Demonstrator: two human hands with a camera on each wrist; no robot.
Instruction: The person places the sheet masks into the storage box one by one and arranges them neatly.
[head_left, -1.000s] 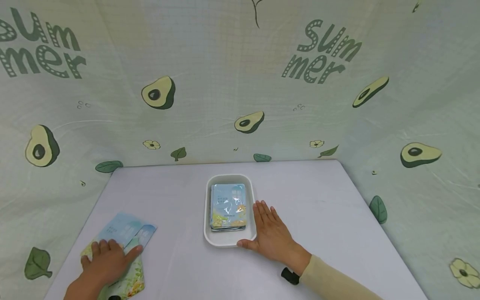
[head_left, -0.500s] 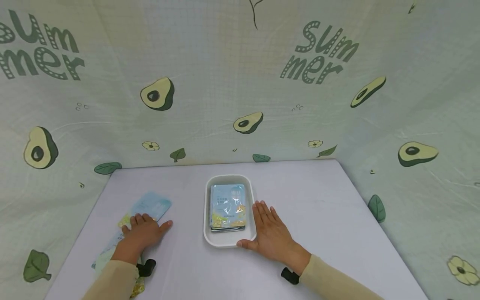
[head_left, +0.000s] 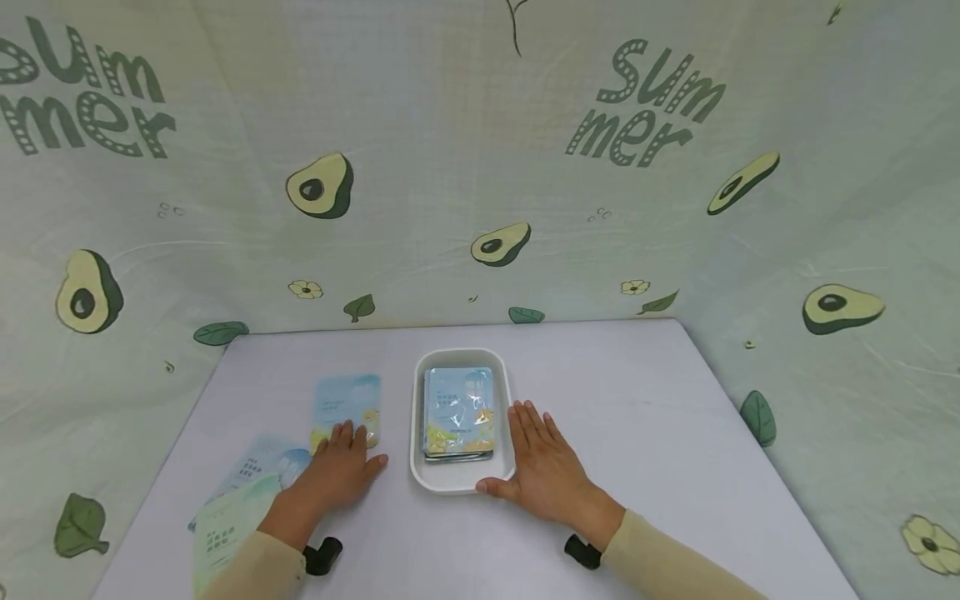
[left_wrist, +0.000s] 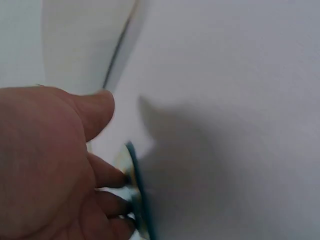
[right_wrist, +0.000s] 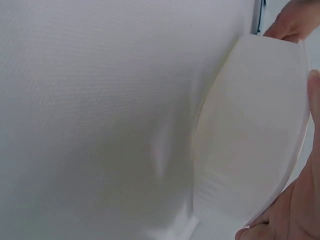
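Head view: the left hand [head_left: 335, 475], fingers extended, touches a packet [head_left: 347, 398] just left of the tray [head_left: 450, 481], whose wall stands between packet and stack [head_left: 459, 410]. The right hand [head_left: 543, 475], fingers straight, rests along the tray's right side. Loose packets [head_left: 234, 518] overlap beside the left sleeve [head_left: 251, 571]; patterned cloth [head_left: 420, 167] hangs behind the table [head_left: 660, 450].

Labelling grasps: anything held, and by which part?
Nothing appears gripped: left hand rests on the near end of a loose blue packet, thumb off it; right hand touches the right and near sides of the white tray.
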